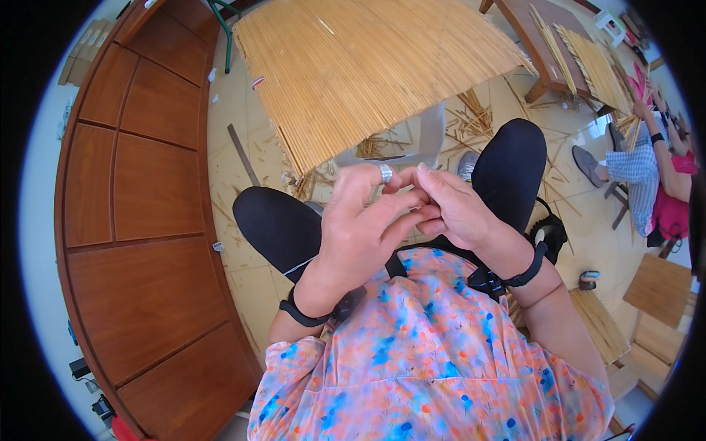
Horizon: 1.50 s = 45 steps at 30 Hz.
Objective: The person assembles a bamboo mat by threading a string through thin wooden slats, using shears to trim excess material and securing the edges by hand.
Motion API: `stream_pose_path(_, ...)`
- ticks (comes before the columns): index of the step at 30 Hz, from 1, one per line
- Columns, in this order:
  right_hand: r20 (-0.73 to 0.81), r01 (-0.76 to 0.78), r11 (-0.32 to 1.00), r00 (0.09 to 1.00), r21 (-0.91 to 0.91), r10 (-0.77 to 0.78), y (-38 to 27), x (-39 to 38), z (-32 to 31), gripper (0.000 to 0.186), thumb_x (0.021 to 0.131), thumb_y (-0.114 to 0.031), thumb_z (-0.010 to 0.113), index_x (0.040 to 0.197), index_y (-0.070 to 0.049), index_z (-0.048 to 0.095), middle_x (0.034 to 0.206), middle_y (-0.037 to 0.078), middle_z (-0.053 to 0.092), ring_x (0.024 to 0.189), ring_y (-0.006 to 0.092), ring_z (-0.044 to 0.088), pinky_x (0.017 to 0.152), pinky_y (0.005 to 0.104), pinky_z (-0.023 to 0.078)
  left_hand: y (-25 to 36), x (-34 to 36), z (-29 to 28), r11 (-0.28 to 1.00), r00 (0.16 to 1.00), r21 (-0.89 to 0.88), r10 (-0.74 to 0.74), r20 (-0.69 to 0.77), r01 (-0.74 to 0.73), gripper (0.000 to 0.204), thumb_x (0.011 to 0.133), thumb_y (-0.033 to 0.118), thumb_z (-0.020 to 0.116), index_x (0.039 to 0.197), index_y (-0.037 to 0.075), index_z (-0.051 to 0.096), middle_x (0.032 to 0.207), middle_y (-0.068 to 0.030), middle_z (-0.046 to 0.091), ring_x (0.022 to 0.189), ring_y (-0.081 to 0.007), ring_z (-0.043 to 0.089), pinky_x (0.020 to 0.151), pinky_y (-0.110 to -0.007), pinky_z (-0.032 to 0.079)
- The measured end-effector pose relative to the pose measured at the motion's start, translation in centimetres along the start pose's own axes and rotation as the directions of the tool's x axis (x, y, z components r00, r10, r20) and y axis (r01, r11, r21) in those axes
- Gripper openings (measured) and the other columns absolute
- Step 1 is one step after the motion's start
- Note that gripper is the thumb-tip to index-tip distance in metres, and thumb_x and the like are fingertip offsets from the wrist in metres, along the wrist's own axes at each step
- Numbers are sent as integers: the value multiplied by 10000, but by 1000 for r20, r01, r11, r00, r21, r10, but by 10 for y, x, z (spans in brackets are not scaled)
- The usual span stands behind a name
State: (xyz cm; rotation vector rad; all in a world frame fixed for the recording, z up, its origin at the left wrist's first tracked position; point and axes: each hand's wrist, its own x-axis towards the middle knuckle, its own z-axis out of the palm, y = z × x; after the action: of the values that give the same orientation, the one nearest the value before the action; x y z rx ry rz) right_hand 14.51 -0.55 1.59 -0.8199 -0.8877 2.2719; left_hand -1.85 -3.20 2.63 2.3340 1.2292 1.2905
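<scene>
My left hand [368, 220] and my right hand [456, 209] meet over my lap with their fingers curled and touching each other. A silver ring sits on a finger of my left hand. Whatever may lie between the fingers is hidden. Just beyond them is a large mat of pale straight sticks [379, 70], raised above the floor, with a translucent bin [426, 132] underneath. Both wrists wear black straps, and my black-clad knees are spread to either side.
A wooden cabinet [154, 287] lines the left. Loose sticks [471, 110] litter the tiled floor. At the right are a low wooden table [518, 33], a seated co-worker [662, 191] holding sticks, and wooden boards [654, 290].
</scene>
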Motion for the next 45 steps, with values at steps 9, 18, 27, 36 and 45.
stream_pose_path(9, 147, 41, 988, 989, -151, -19, 2, 1, -6, 193, 904, -135, 465, 1031, -10, 539, 686, -8, 520, 527, 35, 416, 456, 191, 330, -4, -8, -12, 997, 999, 61, 45, 8, -45, 219, 573, 4, 733, 743, 49, 601, 812, -66, 531, 756, -252, 527, 619, -334, 427)
stream_pose_path(18, 23, 111, 846, 993, -521, -115, 2, -1, -2, 104, 823, -61, 546, 869, 13, 603, 591, 24, 567, 516, 63, 531, 484, 211, 432, -1, -6, -4, 964, 992, 241, 92, 87, -111, 220, 558, -50, 639, 742, 37, 554, 812, -76, 526, 757, -272, 534, 622, -351, 436)
stream_pose_path(27, 121, 323, 678, 937, -660, -329, 18, 6, -17, 86, 754, -81, 571, 727, -3, 546, 540, 22, 493, 504, 61, 432, 468, 247, 364, -14, -5, 8, 992, 992, 81, 88, 91, -95, 181, 555, 5, 608, 718, 37, 536, 776, -99, 510, 709, -283, 533, 607, -356, 441)
stream_pose_path(36, 120, 349, 766, 933, -540, -341, 15, 9, -23, 99, 844, -108, 572, 845, -14, 601, 679, -27, 570, 619, 33, 486, 564, 215, 414, -31, -29, 30, 238, 828, -805, -312, 466, 543, 723, 705, 178, 718, 1280, -10, 322, 1242, -131, 425, 1160, -200, 424, 979, -352, 341)
stream_pose_path(45, -111, 309, 945, 941, -103, -320, -25, -17, -42, 80, 871, -106, 560, 881, -32, 588, 639, -55, 478, 518, -2, 379, 436, 174, 300, -34, -40, 5, 324, 669, -618, -570, 476, 716, 88, 813, 27, 573, 832, -23, 643, 627, 13, 538, 520, -48, 444, 468, -183, 336)
